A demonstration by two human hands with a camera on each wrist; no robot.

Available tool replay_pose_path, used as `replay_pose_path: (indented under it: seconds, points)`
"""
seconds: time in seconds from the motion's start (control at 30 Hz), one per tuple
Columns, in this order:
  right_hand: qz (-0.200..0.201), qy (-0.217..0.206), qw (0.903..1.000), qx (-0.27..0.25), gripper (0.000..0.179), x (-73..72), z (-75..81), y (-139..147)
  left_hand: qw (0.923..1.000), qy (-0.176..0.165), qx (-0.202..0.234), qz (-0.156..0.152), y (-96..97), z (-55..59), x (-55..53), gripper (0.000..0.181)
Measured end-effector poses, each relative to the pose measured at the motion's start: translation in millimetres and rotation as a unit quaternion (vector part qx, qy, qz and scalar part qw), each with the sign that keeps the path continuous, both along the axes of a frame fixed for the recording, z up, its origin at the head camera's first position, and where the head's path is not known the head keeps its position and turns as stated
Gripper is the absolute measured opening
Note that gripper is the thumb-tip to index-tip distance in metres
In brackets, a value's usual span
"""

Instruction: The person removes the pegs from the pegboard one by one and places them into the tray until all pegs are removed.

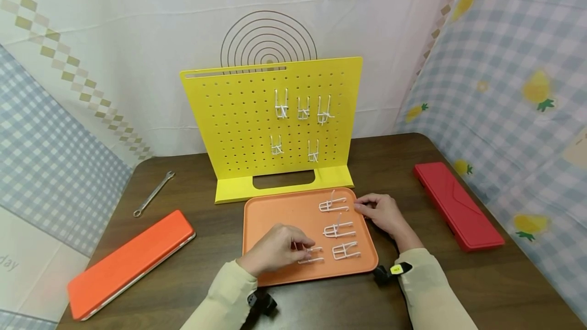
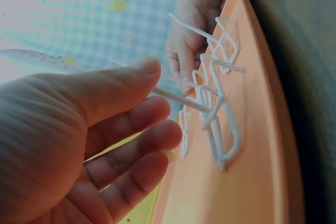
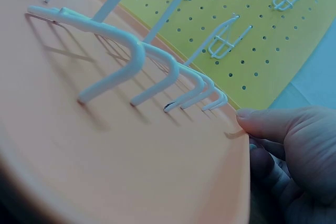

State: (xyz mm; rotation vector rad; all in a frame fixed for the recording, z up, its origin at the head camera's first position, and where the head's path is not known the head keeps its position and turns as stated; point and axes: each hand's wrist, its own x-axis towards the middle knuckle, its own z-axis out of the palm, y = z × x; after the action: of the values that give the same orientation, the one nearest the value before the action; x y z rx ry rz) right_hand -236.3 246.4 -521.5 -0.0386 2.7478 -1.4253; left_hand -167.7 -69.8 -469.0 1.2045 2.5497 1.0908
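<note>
My left hand [image 1: 279,248] is over the lower middle of an orange tray [image 1: 275,213], pinching the prong of a white wire pegboard hook [image 2: 181,99] between thumb and index finger. In the left wrist view, the other fingers curl loosely beside it. On the tray's right side, several more white hooks [image 1: 346,251] lie in a column. My right hand [image 1: 382,213] grips the tray's right rim, thumb on top and fingers below the edge. Behind the tray stands a yellow pegboard [image 1: 238,131] with several white hooks hung on its middle and right.
An orange-red case [image 1: 133,264] lies on the dark wooden table [image 1: 321,304] at the left, with a wrench [image 1: 153,195] behind it. At the right lies a red case [image 1: 458,205]. Patterned cloth [image 1: 160,19] hangs behind and along both sides.
</note>
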Motion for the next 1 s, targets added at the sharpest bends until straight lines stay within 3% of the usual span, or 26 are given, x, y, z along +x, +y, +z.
replay_pose_path:
  seconds: [0.23, 0.43, 0.53, 0.67, 0.8, 1.0]
  points:
    - [-0.001, -0.007, 1.0, 0.002, 0.023, 0.8, 0.0, 1, 0.9981, -0.022, 0.051, 0.029, -5.2, 9.1, -1.0, 0.02]
    - [0.006, -0.001, 1.0, 0.002, 0.023, -1.5, -1.2, 2, 0.9923, 0.041, 0.084, 0.081, -19.3, 37.3, -15.1, 0.018]
    - [0.007, 0.002, 1.0, 0.003, 0.022, -2.7, -2.2, 3, 0.9842, 0.071, 0.115, 0.114, -28.5, 53.9, -31.1, 0.014]
    - [0.006, 0.001, 0.9999, 0.008, 0.023, -3.9, -2.0, 4, 0.9709, 0.085, 0.149, 0.167, -39.1, 72.5, -57.7, 0.014]
    - [0.003, -0.006, 0.9999, 0.01, 0.024, -3.8, -1.8, 4, 0.9573, 0.069, 0.183, 0.213, -42.2, 88.2, -84.9, 0.017]
    - [0.002, -0.003, 0.9999, 0.011, 0.023, -1.1, -0.7, 2, 0.9355, 0.022, 0.249, 0.25, -37.4, 108.6, -119.4, 0.027]
